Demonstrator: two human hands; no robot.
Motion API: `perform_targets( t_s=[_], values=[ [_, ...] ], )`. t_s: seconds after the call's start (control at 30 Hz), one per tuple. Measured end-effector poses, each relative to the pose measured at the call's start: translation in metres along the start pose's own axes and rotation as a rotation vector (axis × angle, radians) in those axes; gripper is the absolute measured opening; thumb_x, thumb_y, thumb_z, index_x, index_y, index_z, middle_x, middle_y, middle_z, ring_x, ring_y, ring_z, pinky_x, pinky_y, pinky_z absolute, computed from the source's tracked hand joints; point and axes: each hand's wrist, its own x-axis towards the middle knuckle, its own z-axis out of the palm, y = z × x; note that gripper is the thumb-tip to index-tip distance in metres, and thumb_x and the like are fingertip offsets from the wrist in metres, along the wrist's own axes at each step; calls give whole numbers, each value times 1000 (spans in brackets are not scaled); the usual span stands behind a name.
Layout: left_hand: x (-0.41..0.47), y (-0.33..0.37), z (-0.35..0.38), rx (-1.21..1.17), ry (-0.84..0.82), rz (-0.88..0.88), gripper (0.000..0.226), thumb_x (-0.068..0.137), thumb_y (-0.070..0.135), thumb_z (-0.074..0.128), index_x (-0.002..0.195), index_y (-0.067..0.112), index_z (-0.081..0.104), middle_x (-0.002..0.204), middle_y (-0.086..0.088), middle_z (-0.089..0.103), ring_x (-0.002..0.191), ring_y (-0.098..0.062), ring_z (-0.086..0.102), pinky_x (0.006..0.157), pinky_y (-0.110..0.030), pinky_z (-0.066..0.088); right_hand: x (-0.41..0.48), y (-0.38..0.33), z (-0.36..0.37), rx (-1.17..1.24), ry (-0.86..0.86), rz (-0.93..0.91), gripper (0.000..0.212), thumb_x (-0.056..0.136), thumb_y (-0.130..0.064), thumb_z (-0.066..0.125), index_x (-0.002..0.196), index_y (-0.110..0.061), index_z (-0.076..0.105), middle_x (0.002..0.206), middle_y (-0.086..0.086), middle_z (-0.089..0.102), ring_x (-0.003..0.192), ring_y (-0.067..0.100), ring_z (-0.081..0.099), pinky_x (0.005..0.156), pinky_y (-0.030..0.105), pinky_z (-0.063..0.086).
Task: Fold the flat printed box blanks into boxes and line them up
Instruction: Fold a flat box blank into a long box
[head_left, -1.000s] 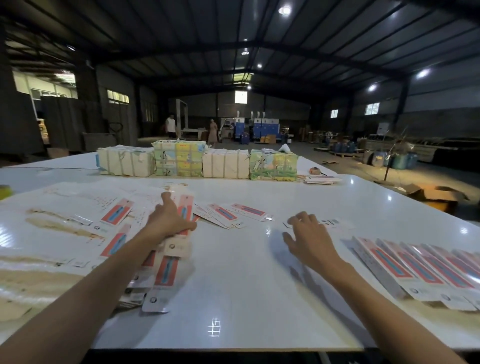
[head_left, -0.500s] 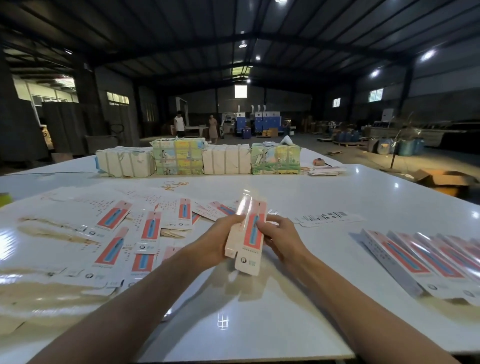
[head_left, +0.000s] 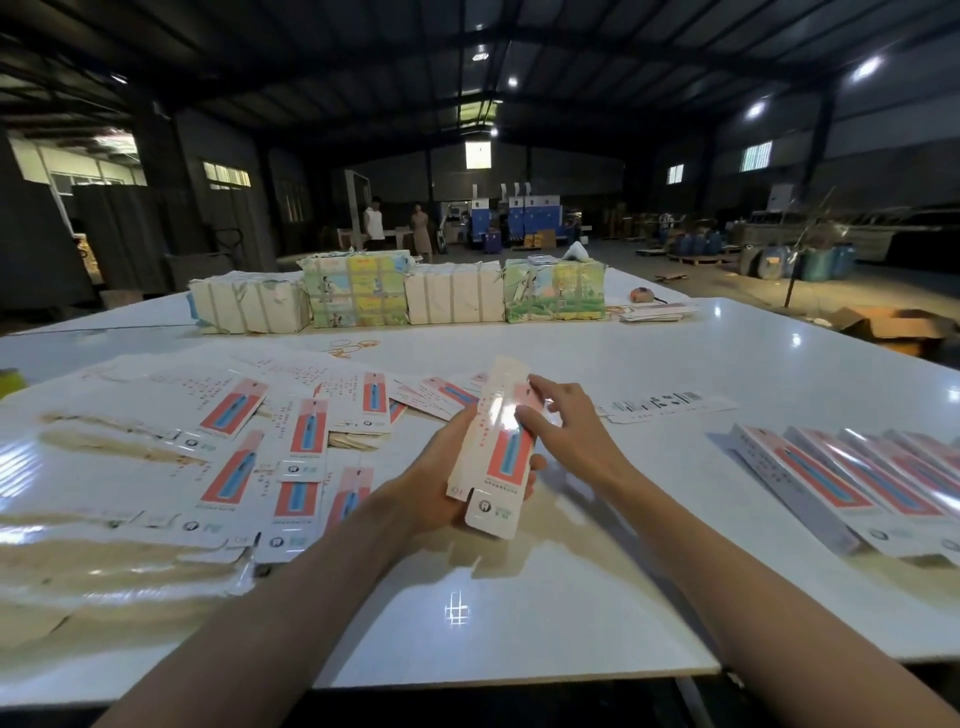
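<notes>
I hold one long white box blank (head_left: 493, 447) with a red and blue print above the middle of the white table (head_left: 675, 353). My left hand (head_left: 441, 478) grips it from below and behind, near its lower end. My right hand (head_left: 566, 431) presses its fingers on the upper right side of the blank. Several flat blanks (head_left: 234, 452) lie spread and overlapping on the left of the table. A row of folded boxes (head_left: 857, 478) lies side by side on the right.
Wrapped bundles (head_left: 400, 291) stand in a line across the far side of the table. A barcode strip (head_left: 660, 402) lies right of my hands. Rubber bands (head_left: 353, 347) lie mid-table. Two people (head_left: 395, 228) stand far off in the hall. A cardboard carton (head_left: 893, 327) sits on the floor at right.
My left hand lifted a blank from the spread at left and brought it to the middle. My right hand left the table and closed on that blank, which both hands now turn upright.
</notes>
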Motion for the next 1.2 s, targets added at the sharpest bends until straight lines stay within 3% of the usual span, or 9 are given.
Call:
perform_targets(
  t_s=[0.13, 0.23, 0.3, 0.37, 0.47, 0.6, 0.77, 1.07, 1.2],
  values=[
    [0, -1, -3, 39, -43, -35, 57, 95, 54, 68, 130, 10, 62, 110, -23, 70, 89, -39, 72, 84, -52, 59, -2, -1, -3, -26, -3, -24, 39, 102, -41, 67, 138, -32, 55, 124, -5, 53, 121, 12, 56, 99, 32, 50],
    [0, 2, -6, 153, -10, -89, 63, 101, 62, 55, 140, 14, 58, 120, -31, 70, 101, -46, 73, 86, -53, 60, -2, -8, -11, 201, -23, 43, 26, 100, -24, 73, 117, -21, 53, 119, 10, 66, 110, 21, 69, 87, 30, 61],
    [-1, 4, -7, 199, -37, -137, 69, 102, 68, 50, 144, 13, 56, 120, -30, 70, 95, -41, 72, 83, -48, 60, -2, -13, -19, 385, -51, 113, 26, 98, -15, 75, 109, -14, 51, 117, 21, 69, 105, 30, 74, 88, 38, 65],
    [-2, 5, -7, 242, -80, -136, 77, 100, 73, 48, 143, 10, 59, 118, -27, 70, 90, -37, 70, 80, -44, 59, -1, -18, -27, 429, -43, 124, 26, 96, -19, 77, 103, -9, 53, 113, 25, 71, 102, 35, 76, 92, 46, 64],
    [-2, 5, -9, 280, -142, -131, 78, 103, 72, 42, 141, 8, 62, 119, -25, 69, 89, -35, 69, 78, -41, 59, -2, -19, -34, 344, -6, 75, 28, 97, -26, 76, 94, -2, 62, 99, 19, 77, 94, 32, 77, 87, 40, 65],
    [-6, 6, -10, 320, -176, -165, 69, 105, 67, 38, 144, 14, 58, 127, -28, 66, 92, -40, 67, 81, -44, 59, 1, -8, -34, 285, -148, 168, 40, 97, -38, 76, 99, 2, 74, 92, 7, 81, 94, 24, 79, 90, 36, 62],
    [-9, 9, -8, 318, -240, -205, 69, 105, 66, 41, 145, 11, 55, 120, -24, 66, 90, -36, 69, 79, -42, 60, 4, 1, -45, 453, -333, 260, 49, 87, -46, 83, 105, 0, 80, 107, 14, 80, 101, 21, 76, 83, 30, 61],
    [-11, 7, -8, 86, -390, -261, 75, 106, 65, 40, 137, 1, 62, 109, -15, 61, 86, -26, 66, 81, -35, 58, 2, -12, -42, 566, -231, 203, 38, 95, -44, 70, 88, -9, 85, 102, 17, 79, 97, 26, 76, 93, 39, 55],
    [-8, 3, -1, 100, -314, -228, 64, 100, 66, 51, 125, 7, 54, 92, -6, 57, 70, -15, 58, 68, -26, 55, -1, -17, -41, 666, -221, 198, 39, 92, -44, 69, 84, -8, 82, 102, 16, 77, 99, 28, 74, 101, 44, 55]
  ],
)
